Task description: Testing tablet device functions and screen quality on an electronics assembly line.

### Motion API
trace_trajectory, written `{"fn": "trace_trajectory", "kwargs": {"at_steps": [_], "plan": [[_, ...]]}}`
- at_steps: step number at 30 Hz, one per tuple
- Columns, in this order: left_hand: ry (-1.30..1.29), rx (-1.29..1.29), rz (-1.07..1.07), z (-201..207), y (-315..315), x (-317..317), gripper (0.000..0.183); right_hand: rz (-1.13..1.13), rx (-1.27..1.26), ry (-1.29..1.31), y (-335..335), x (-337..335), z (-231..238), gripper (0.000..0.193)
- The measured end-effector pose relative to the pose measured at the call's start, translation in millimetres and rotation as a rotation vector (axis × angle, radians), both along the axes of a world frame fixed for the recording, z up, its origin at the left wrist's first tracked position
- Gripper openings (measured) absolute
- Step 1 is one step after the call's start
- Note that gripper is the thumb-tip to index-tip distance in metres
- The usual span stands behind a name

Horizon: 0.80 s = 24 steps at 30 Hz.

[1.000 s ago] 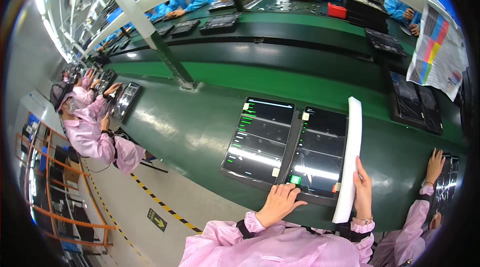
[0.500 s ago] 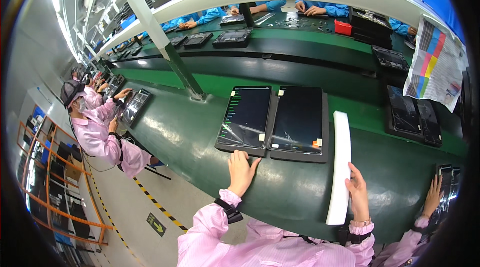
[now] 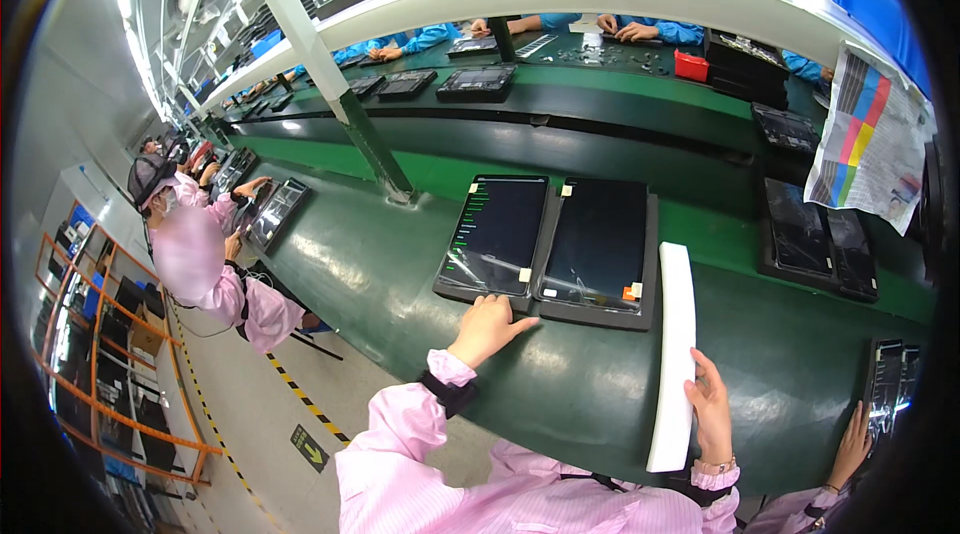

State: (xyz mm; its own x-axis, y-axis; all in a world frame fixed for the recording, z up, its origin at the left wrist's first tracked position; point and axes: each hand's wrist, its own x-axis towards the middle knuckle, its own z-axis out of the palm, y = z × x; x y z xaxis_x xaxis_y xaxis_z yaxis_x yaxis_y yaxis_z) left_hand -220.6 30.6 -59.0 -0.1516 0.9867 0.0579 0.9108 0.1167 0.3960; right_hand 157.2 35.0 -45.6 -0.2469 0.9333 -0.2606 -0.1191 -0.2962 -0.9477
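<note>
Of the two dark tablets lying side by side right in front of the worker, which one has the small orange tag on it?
The right-hand dark flat tablet: an orange tag sits at its near right corner. The left tablet has none.

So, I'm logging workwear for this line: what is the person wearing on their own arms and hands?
Both arms are in pink, finely striped sleeves. The left hand is bare, with a dark band at the cuff. The right hand is bare too, with a thin bracelet at the wrist.
</note>
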Motion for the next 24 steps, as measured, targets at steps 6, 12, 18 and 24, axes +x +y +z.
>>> {"fn": "trace_trajectory", "kwargs": {"at_steps": [6,12,18,24], "plan": [[0.409,0.036,0.205,11.4,29.0,17.9,0.067,-0.014,-0.007,-0.008,-3.6,0.6,-2.0,0.049],[0.391,0.344,0.253,-8.2,86.0,-5.7,0.068,-0.027,0.049,-0.055,-5.5,-0.7,1.8,0.05],[0.396,0.328,0.296,-12.6,162.7,-39.0,0.068,0.0,0.211,-0.299,-12.8,-14.2,-36.5,0.054],[0.382,0.189,0.363,-12.2,204.4,-73.0,0.07,0.174,0.335,-0.424,-16.9,-52.2,-43.8,0.048]]}}
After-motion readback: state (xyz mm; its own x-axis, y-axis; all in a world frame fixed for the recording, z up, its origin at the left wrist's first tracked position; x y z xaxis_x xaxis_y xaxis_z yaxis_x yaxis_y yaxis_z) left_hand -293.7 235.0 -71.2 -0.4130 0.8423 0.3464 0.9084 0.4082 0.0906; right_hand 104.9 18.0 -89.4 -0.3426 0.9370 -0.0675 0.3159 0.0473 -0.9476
